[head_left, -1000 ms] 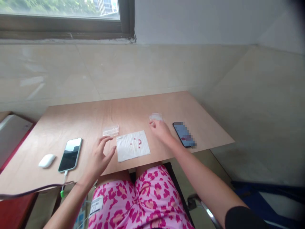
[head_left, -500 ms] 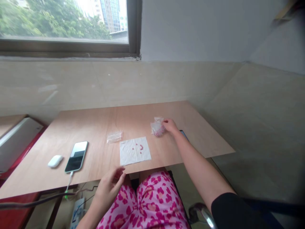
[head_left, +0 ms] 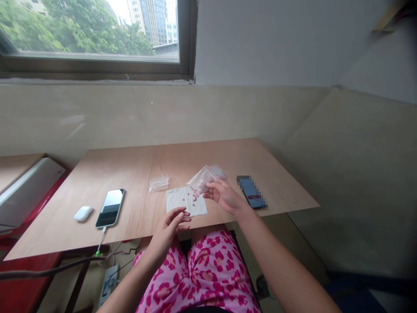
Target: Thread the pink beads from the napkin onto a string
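Observation:
My right hand (head_left: pixel 224 196) grips a clear zip bag (head_left: pixel 199 177), which lies tilted at the far right corner of a white tissue (head_left: pixel 177 199). Small pink-red beads (head_left: pixel 194 193) lie scattered on the tissue, thickest by the bag's lower side. Behind the held bag shows a second clear bag (head_left: pixel 219 171) with pinkish contents, partly covered. Over the tissue's near edge hovers my left hand (head_left: pixel 174 222), its fingers loosely bent and apart, with nothing in them. Left of the tissue lies a flat clear bag (head_left: pixel 159 183), apart from both hands.
On the left of the wooden table (head_left: pixel 130 165) are a phone (head_left: pixel 110 208) with a charging cable (head_left: pixel 101 241) and a white earbud case (head_left: pixel 83 213). A second phone (head_left: pixel 252 192), its screen blurred, lies right of my right hand. A wall and a window stand behind.
My right hand has come nearer and left, bringing a bag over the tissue's corner. More beads lie on the tissue. My left hand has risen to the tissue's near edge.

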`<state>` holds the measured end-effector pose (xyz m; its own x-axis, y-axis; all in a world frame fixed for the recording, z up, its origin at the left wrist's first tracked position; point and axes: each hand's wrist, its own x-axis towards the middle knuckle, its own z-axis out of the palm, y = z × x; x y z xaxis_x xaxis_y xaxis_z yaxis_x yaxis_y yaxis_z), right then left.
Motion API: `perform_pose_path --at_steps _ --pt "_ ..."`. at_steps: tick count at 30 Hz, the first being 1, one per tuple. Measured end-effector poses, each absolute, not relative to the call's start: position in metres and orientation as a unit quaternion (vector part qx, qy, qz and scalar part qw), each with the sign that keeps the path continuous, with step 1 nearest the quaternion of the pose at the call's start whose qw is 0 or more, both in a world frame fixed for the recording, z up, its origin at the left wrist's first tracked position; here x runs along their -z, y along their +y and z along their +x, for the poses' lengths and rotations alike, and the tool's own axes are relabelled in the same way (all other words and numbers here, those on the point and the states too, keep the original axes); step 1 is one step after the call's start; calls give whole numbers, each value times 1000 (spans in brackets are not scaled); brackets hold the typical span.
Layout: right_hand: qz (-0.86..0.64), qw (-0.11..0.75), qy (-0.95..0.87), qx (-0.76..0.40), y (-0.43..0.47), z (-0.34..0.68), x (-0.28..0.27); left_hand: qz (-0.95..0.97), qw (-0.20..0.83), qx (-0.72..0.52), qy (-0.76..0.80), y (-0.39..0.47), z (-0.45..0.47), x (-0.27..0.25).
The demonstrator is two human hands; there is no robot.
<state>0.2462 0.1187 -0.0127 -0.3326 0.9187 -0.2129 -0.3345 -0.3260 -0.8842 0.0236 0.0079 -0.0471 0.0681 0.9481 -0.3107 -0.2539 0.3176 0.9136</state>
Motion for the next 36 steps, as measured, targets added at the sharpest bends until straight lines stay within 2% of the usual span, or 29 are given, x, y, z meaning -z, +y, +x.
perform_pose_path --at_steps 3,7,13,17,23,29,36 --pt "-350 393 -374 -764 86 220 21 269 665 -511 474 11 33 46" --pt "-373 348 -393 -765 66 207 40 249 651 -522 491 11 25 56" --pt "-438 390 -431 -686 75 213 57 302 622 -499 523 16 5 68" --pt "-455 381 -454 -664 79 217 61 314 603 -501 536 23 -1 71" --pt "-437 337 -460 -696 73 218 59 328 571 -496 566 28 -10 69" --pt "-431 339 -480 -685 73 213 52 377 549 -472 578 31 -12 67" --pt "-404 315 -445 -734 65 208 46 395 489 -515 583 26 -5 69"
